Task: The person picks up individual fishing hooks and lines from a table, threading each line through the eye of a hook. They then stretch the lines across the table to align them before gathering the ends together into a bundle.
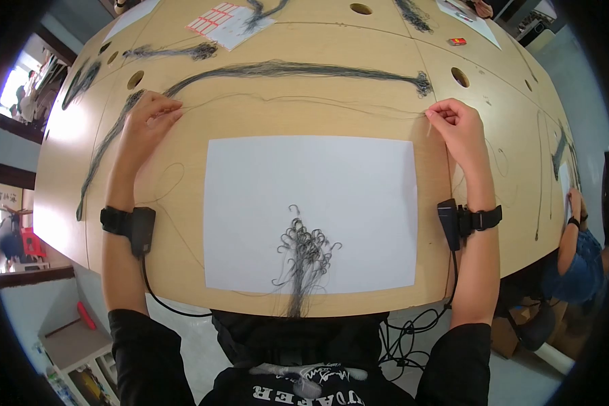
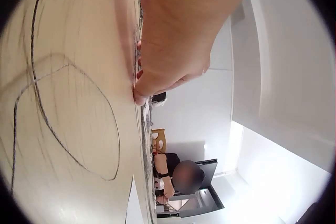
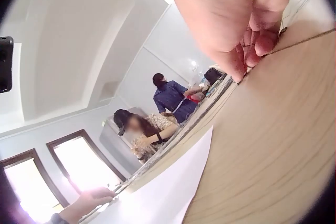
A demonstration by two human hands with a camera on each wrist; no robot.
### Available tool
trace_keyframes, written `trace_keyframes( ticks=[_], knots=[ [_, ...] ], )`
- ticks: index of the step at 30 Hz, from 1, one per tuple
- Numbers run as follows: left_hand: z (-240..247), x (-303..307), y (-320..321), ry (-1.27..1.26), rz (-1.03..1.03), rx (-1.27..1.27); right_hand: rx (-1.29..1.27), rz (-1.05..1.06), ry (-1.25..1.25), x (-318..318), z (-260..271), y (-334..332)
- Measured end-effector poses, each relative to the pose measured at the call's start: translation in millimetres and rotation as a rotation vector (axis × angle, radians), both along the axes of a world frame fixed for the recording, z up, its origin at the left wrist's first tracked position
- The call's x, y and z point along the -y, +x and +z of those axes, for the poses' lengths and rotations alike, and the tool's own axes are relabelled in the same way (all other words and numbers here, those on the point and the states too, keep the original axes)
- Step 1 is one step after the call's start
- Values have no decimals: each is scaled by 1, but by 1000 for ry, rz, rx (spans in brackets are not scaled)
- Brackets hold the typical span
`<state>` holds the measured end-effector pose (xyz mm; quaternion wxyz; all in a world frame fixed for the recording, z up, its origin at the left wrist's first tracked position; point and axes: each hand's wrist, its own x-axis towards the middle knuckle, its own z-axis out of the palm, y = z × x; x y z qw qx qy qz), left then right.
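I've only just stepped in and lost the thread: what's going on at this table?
A person sits at a wooden table with both hands spread wide apart. The left hand and the right hand each hold one end of a thin line stretched across the table just beyond a white sheet. A cluster of hooks with lines attached lies on the near part of the sheet. A long dark bundle lies farther up the table.
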<state>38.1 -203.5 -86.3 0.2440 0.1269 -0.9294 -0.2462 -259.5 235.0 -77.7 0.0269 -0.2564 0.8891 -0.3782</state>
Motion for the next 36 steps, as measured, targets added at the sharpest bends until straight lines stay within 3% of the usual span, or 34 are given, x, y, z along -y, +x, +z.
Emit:
trace_keyframes(
  ticks=[11,18,20,23,25,30,36],
  knots=[
    [3,2,3,-56,-2,19,-6,-12,11,-1,-1,-2],
    [4,2,-1,-64,19,-100,-77,-23,-63,8,11,9],
    [11,-11,-4,-2,-7,-95,39,217,-72,13,34,34],
    [14,-32,-10,135,-79,-90,228,632,117,29,59,79],
    [20,-56,-14,467,-135,-115,208,867,190,47,62,107],
    [22,-88,-10,1232,-375,-70,46,999,81,79,43,145],
    [11,-104,-11,1501,-418,8,55,987,152,94,35,147]
  ],
)
